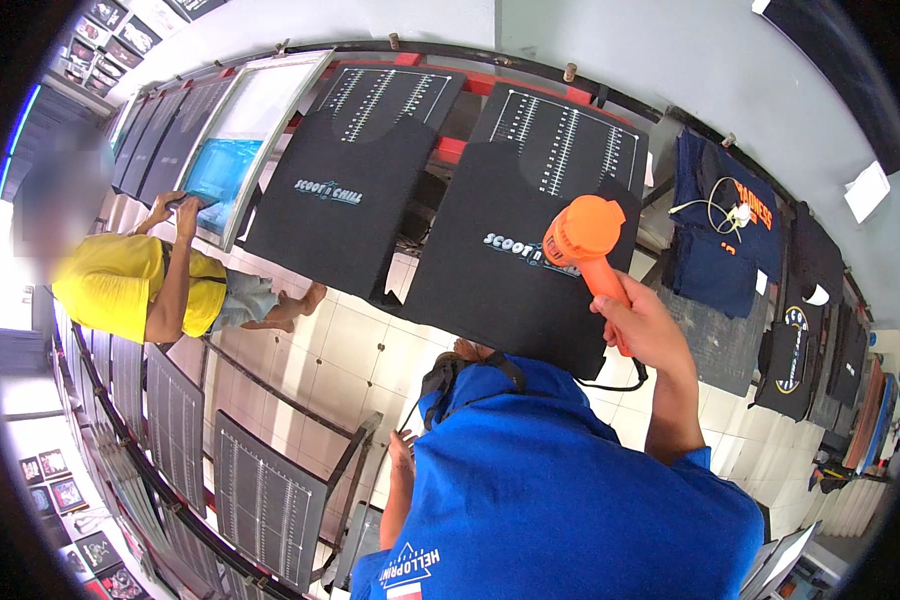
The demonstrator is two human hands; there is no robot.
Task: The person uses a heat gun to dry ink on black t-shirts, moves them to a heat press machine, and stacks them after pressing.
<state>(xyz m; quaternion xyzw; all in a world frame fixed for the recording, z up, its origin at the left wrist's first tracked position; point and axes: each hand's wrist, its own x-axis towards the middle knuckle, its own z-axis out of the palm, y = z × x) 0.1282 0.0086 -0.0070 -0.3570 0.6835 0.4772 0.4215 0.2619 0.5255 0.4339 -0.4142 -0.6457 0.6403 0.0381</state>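
While gripped, orange plastic heat gun [588, 245].

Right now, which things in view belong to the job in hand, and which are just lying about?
In use:
- orange heat gun, held in the right hand
- black shirt with a light print under its nozzle
- left hand, hanging free

Lying about:
- second black printed shirt
- navy shirts
- coiled white cable
- blue screen frame worked by another person

Two black printed shirts [345, 185] [530, 230], one orange heat gun [590, 245].
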